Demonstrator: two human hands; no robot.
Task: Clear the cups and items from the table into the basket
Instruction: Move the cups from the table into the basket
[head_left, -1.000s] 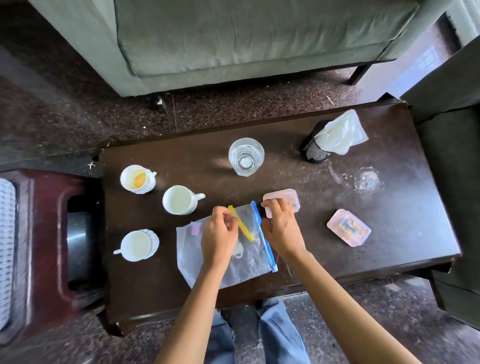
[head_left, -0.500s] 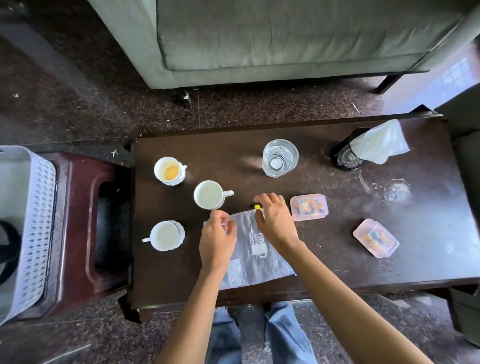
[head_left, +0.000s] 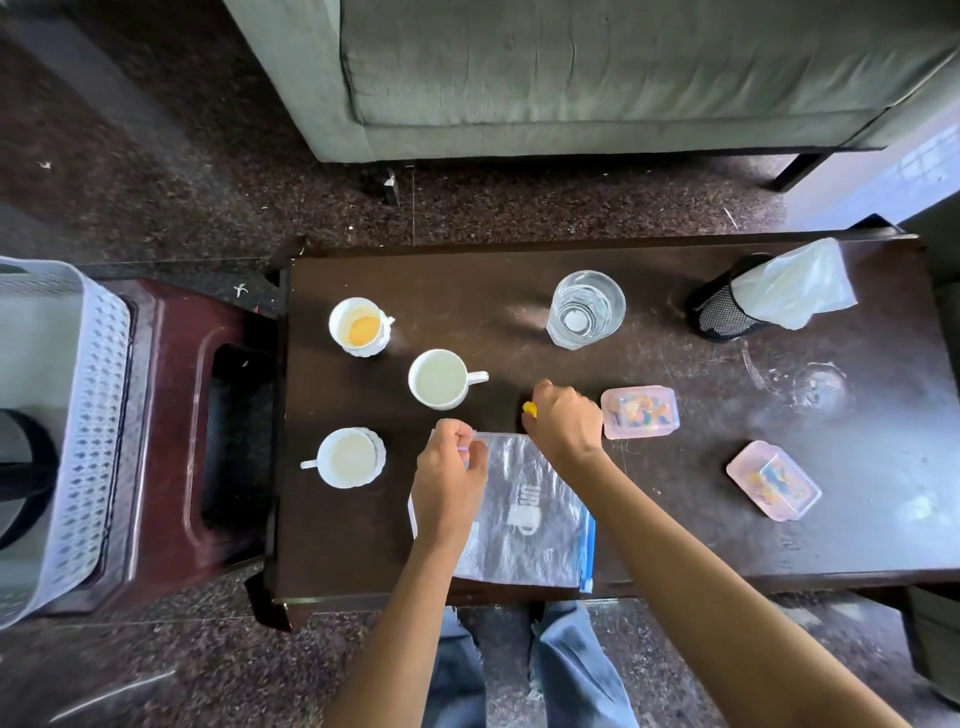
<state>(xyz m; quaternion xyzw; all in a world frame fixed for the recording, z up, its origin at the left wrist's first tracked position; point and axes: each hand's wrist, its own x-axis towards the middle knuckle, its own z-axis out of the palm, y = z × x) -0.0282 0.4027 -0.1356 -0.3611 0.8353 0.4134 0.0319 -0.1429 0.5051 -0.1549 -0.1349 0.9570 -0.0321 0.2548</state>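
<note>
Head view: the dark table (head_left: 675, 530) carries all the items, and the white basket (head_left: 98, 395) sits on a stool (head_left: 171, 415) off the table's left end, well apart from them; the clear zip bag (head_left: 524, 519) lies flat at the near edge, its mouth pointing away from the person; the step in hand looks to be closing that bag, which should go best with one corner anchored and the other end of the mouth drawn straight across, the film kept taut and low so it does not sweep the nearest cup (head_left: 350, 457); two more white cups stand further left, a glass (head_left: 586, 309) beyond, two pink boxes to the right; the left hand (head_left: 449, 478) is curled, pinching the bag's left top corner; the right hand (head_left: 563, 421) is clenched round a small yellow piece (head_left: 529, 408) at the right top corner; whether that is the bag's slider I cannot tell.
</note>
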